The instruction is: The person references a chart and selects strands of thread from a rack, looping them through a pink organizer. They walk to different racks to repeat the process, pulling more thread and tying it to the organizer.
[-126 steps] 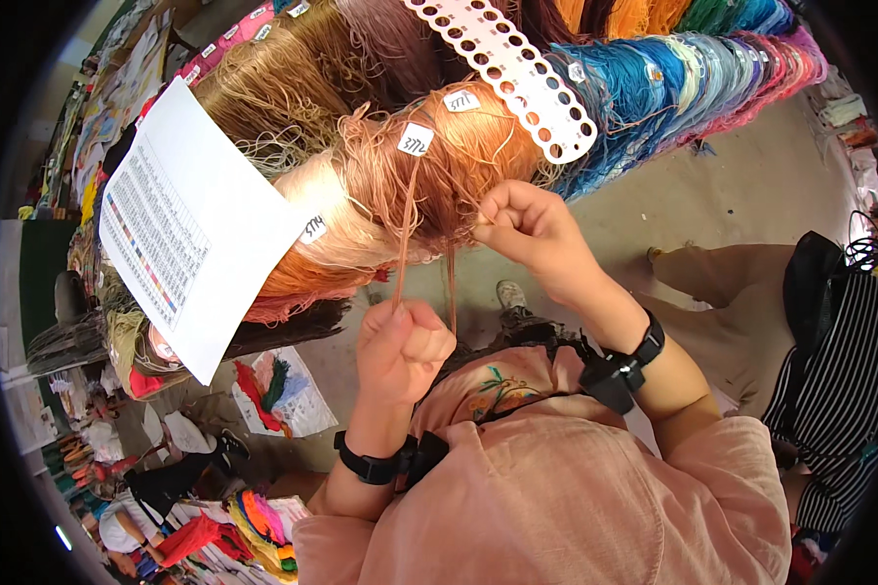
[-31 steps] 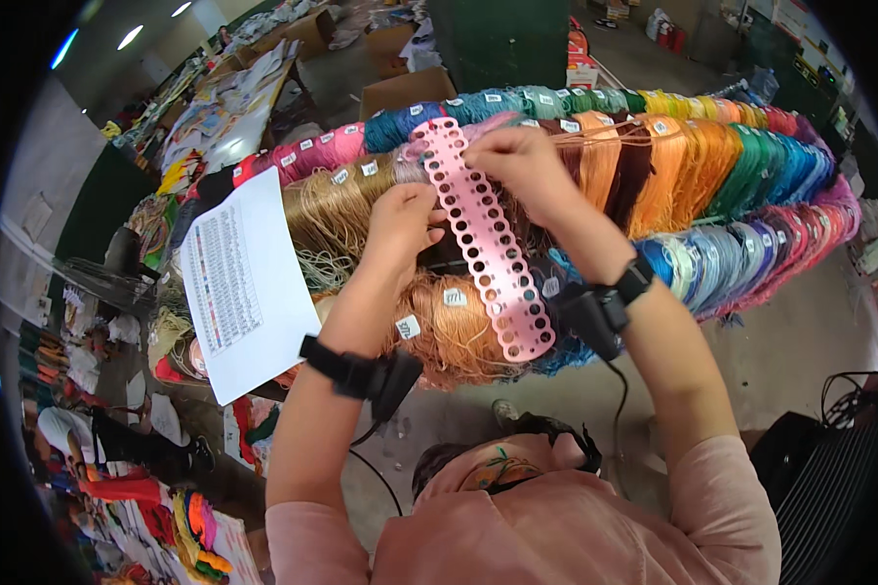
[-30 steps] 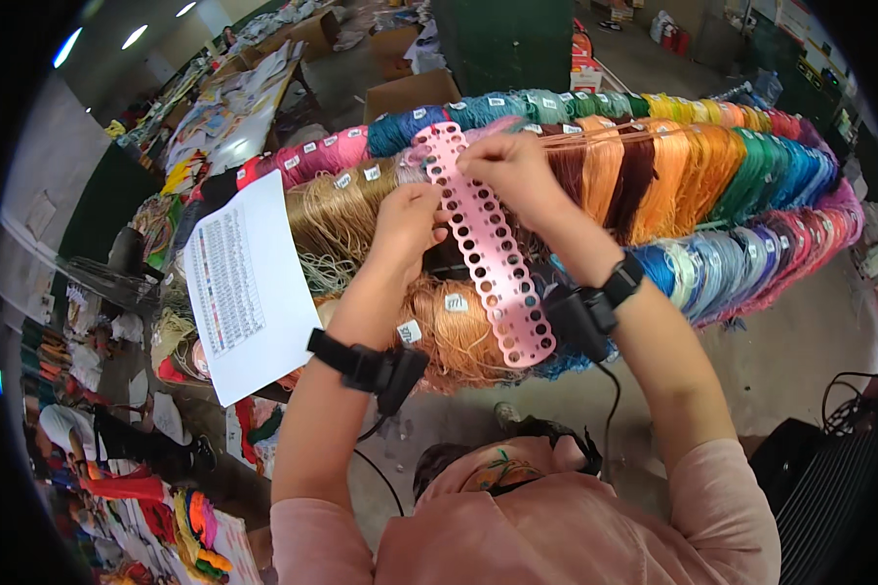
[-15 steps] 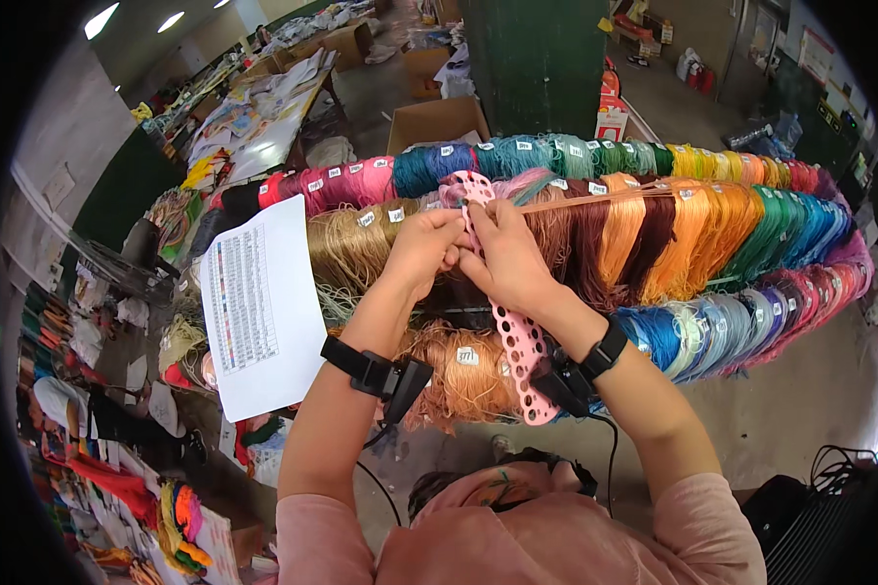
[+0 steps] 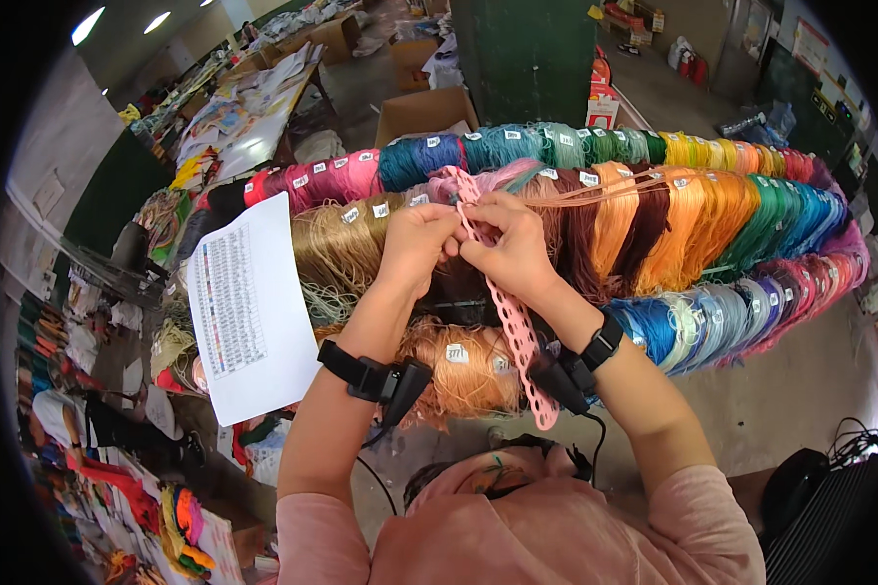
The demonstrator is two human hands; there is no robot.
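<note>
1. Pink holed strip (image 5: 519, 331), seen in the head view, slants between the fingers of both hands: its upper end rises just beyond the fingertips, its lower end reaches well below them, toward the wearer.
2. Since a second ago, the strip has turned from face-up to nearly edge-on, and the hands have drawn together near its upper end. That seems to bring the work of both hands to one small spot on its edge.
3. Left hand (image 5: 418, 244): fingers curled, thumb and forefinger tips close together against the strip's left side. I cannot tell what lies between them.
4. Right hand (image 5: 512, 244): thumb and forefinger bent toward each other at the strip; whether they pinch a thread is too small to tell.
5. Peach strands (image 5: 595, 191) stretch away to the right of the right fingers, over orange yarn (image 5: 717, 219).
6. Left of the left fingers lie olive-brown yarn (image 5: 337, 244) and, farther out, a white sheet (image 5: 249, 322); below them, peach yarn (image 5: 458, 380).
</note>
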